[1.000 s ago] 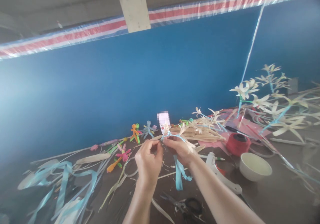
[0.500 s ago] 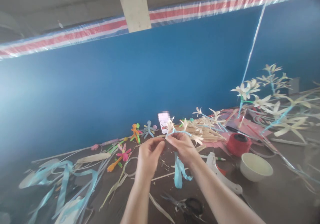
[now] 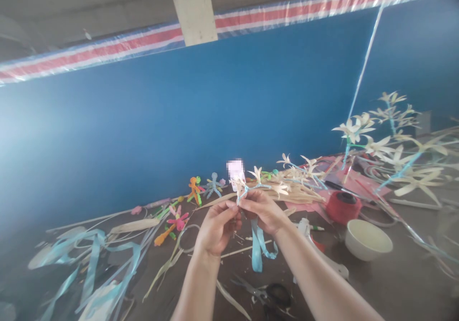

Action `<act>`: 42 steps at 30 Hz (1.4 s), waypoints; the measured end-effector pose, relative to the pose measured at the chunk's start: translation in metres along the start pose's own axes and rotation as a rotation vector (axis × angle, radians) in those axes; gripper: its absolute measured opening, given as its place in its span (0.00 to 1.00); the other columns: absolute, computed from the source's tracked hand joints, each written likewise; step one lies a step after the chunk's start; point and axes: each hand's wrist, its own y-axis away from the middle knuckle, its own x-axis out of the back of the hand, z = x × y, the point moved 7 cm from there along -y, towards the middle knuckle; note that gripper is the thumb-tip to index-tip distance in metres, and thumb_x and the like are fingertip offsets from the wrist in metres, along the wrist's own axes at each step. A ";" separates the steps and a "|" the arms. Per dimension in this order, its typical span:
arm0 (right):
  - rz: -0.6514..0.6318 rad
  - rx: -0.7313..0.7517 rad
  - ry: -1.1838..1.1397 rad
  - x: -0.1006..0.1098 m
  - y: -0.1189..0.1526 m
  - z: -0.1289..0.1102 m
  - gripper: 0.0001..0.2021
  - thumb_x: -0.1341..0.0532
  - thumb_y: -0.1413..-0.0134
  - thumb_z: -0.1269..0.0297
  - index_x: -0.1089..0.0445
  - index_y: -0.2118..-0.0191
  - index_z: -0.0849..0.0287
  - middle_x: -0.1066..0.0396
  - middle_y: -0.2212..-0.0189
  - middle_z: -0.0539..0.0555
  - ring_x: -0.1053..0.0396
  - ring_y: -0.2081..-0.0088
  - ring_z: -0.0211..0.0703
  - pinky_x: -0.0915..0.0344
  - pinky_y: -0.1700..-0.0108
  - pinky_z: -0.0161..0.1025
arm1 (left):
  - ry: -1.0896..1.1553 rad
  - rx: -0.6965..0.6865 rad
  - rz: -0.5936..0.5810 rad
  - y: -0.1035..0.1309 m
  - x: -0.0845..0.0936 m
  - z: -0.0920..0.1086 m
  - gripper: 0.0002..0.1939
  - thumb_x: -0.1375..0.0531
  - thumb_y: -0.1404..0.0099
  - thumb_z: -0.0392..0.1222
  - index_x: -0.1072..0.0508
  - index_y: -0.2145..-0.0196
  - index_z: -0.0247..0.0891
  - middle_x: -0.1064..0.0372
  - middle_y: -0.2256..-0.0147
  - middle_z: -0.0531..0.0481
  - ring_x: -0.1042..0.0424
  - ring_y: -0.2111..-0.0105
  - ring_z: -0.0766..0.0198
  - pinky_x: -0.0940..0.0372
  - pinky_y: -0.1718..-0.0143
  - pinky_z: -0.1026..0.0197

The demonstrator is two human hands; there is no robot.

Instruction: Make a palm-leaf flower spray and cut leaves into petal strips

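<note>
In the middle of the head view, my left hand (image 3: 218,228) and my right hand (image 3: 264,212) meet at a small spray of cream artificial flowers (image 3: 258,186) on light-blue wrapped stems. The left thumb and fingers pinch the lower end of its stem. My right fingers are closed round the stem just beside them, with the blossoms leaning up and to the right. From under the right hand hangs a strip of light-blue ribbon (image 3: 256,251); its upper end is hidden by the hand.
Scissors (image 3: 256,290) lie in front of my arms. A white glue gun (image 3: 304,228), red tape roll (image 3: 343,207) and white bowl (image 3: 368,240) are at right, near finished flower branches (image 3: 398,173). Pipe-cleaner figures (image 3: 194,190) and blue ribbons (image 3: 93,259) lie left. A blue partition (image 3: 229,111) stands behind.
The flower spray has turned in my fingers, its blossoms now spread more to the right. My left fingers have shifted slightly and show more below the stem.
</note>
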 end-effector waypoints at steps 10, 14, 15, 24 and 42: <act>0.050 -0.060 -0.020 -0.005 0.000 0.008 0.10 0.36 0.63 0.63 0.36 0.79 0.63 0.47 0.87 0.43 0.56 0.85 0.26 0.61 0.82 0.30 | -0.878 -0.620 0.358 0.028 -0.006 0.044 0.04 0.44 0.46 0.38 0.31 0.75 0.36 0.34 0.79 0.53 0.37 0.78 0.68 0.42 0.75 0.66; 0.063 -0.072 -0.066 -0.014 0.003 0.008 0.11 0.37 0.61 0.62 0.38 0.77 0.62 0.48 0.86 0.42 0.58 0.85 0.25 0.63 0.82 0.29 | -1.103 -0.897 0.450 0.042 -0.017 0.053 0.03 0.43 0.47 0.36 0.31 0.76 0.37 0.34 0.77 0.52 0.36 0.75 0.67 0.41 0.70 0.65; 0.086 -0.061 -0.065 -0.015 0.004 0.007 0.11 0.37 0.61 0.62 0.39 0.77 0.62 0.49 0.87 0.42 0.58 0.85 0.25 0.63 0.83 0.29 | -1.124 -0.939 0.468 0.045 -0.018 0.054 0.03 0.43 0.47 0.35 0.31 0.76 0.37 0.34 0.77 0.52 0.36 0.75 0.66 0.42 0.70 0.65; 0.284 0.151 0.034 -0.010 0.008 -0.009 0.08 0.39 0.61 0.66 0.40 0.79 0.61 0.47 0.85 0.43 0.54 0.84 0.27 0.58 0.82 0.29 | -0.800 -0.716 0.414 0.039 -0.015 0.051 0.02 0.39 0.51 0.38 0.26 0.76 0.41 0.32 0.75 0.49 0.34 0.70 0.62 0.43 0.64 0.65; 0.025 0.117 0.106 -0.007 0.004 -0.013 0.07 0.37 0.60 0.64 0.36 0.76 0.61 0.37 0.79 0.47 0.40 0.76 0.33 0.42 0.72 0.32 | -0.146 -0.144 0.097 0.007 0.003 0.014 0.05 0.40 0.51 0.38 0.33 0.77 0.34 0.38 0.81 0.56 0.40 0.81 0.72 0.45 0.79 0.70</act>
